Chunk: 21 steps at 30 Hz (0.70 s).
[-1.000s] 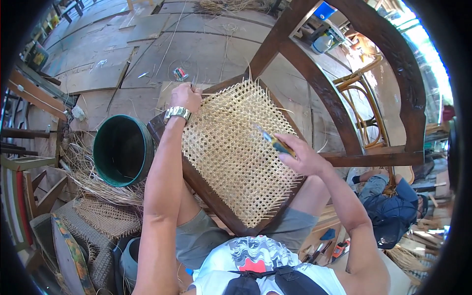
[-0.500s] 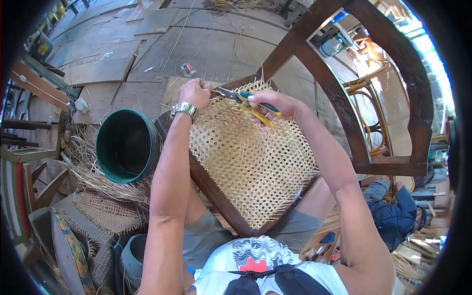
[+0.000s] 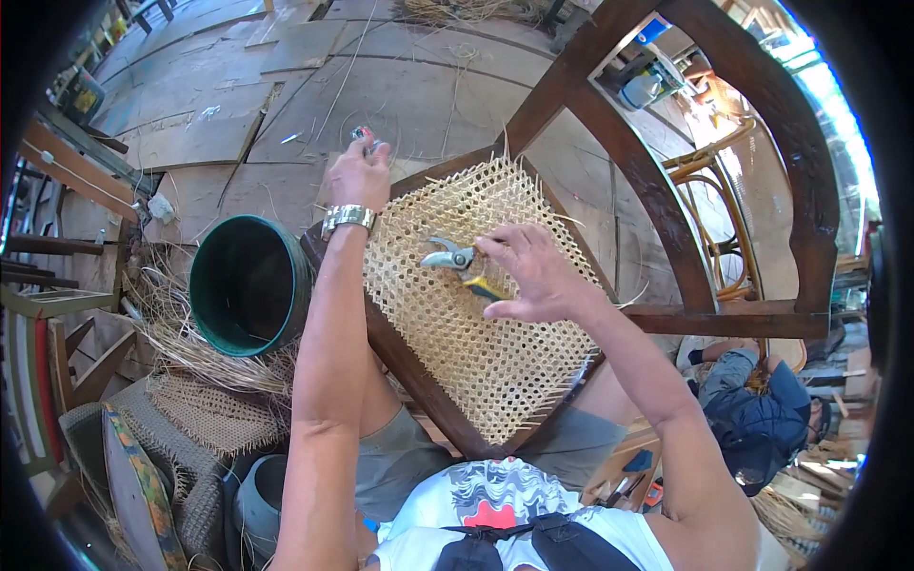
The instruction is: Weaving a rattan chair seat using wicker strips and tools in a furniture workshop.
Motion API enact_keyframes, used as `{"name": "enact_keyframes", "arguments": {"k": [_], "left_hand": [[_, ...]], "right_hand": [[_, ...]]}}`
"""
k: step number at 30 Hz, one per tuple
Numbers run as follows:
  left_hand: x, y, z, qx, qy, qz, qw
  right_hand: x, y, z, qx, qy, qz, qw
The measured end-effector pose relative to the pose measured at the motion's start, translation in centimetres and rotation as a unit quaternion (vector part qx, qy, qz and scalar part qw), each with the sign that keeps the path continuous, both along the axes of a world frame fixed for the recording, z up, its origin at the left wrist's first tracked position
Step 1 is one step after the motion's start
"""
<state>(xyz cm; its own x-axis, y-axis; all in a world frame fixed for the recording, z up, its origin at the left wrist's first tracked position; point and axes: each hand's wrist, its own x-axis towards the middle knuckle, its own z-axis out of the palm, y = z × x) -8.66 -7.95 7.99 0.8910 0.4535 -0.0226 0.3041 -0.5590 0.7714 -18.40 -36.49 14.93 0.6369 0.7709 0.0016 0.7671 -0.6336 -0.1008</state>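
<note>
The cane panel (image 3: 457, 333) lay directly beneath the right hand (image 3: 528, 271) and just to the right of the left wrist, stretched across a dark wooden frame (image 3: 419, 374) over the person's lap, its loose ends fringing the edges. From where I stood, the right hand had its thumb and fingers well apart around the handles of the pruning shears (image 3: 464, 258); whether it actually gripped them I couldn't tell. The blades stood parted, pointing toward the left hand (image 3: 360, 177). That hand reached beyond the frame's edge, its fingertips right by a small colourful packet (image 3: 360, 132); I couldn't tell whether they had closed on it. A metal watch (image 3: 348, 219) circled the wrist.

Left of the left forearm stood a green bucket (image 3: 303, 285), with a heap of cane strips (image 3: 224, 357) beside it and a woven piece (image 3: 214, 419) nearer the body. Beyond the right hand rose the curved chair back (image 3: 652, 181), with a rattan chair (image 3: 733, 228) behind it. To the right of the right forearm, another person (image 3: 752, 409) was bent low in dark blue.
</note>
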Motion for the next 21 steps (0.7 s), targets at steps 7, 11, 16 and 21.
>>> {"name": "enact_keyframes", "arguments": {"k": [7, 11, 16, 21], "left_hand": [[-0.5, -3.5, 0.2, 0.022, -0.033, -0.151, 0.988], [-0.3, -3.6, -0.6, 0.071, -0.015, -0.193, 0.978], [0.3, -3.4, 0.4, 0.044, 0.06, -0.232, 0.97], [0.6, -3.4, -0.4, 0.091, 0.037, -0.22, 0.97]], "right_hand": [[7.3, 2.9, -4.1, 0.255, 0.053, -0.091, 0.961], [9.7, 5.2, -5.7, 0.255, 0.035, -0.088, 0.962], [10.8, 5.9, -6.8, 0.263, 0.039, -0.109, 0.958], [11.7, 6.9, -7.4, 0.29, 0.051, -0.118, 0.948]]}}
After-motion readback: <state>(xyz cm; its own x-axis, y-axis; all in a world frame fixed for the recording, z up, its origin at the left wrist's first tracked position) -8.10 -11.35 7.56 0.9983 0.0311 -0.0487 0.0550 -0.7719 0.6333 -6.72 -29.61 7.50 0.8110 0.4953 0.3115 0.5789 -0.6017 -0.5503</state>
